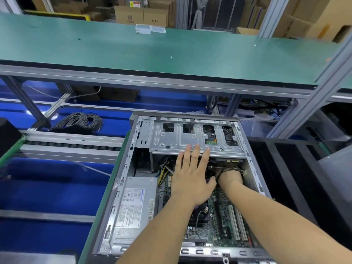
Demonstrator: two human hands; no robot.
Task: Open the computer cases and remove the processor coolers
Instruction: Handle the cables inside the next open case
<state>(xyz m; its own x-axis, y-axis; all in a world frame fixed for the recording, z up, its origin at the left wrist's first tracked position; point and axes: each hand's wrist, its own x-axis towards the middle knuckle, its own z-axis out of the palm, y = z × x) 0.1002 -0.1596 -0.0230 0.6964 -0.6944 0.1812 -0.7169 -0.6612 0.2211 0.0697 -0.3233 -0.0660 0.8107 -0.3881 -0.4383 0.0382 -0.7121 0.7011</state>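
An open grey computer case (pixel 122 180) lies on its side in front of me, motherboard (pixel 224 221) exposed. My left hand (pixel 190 174) hovers flat with straight fingers, fingertips at the edge of the silver drive cage (pixel 182 138). My right hand (pixel 229 177) reaches under the cage among black cables; its fingers are hidden. The processor cooler (pixel 200 214), dark with a purple part, shows partly under my left wrist.
A silver power supply (pixel 133 204) fills the case's left side. A green shelf (pixel 171 54) runs overhead on aluminium framing. A coil of grey cable (pixel 80 121) lies at the left on blue flooring. Black trays (pixel 295 178) stand at the right.
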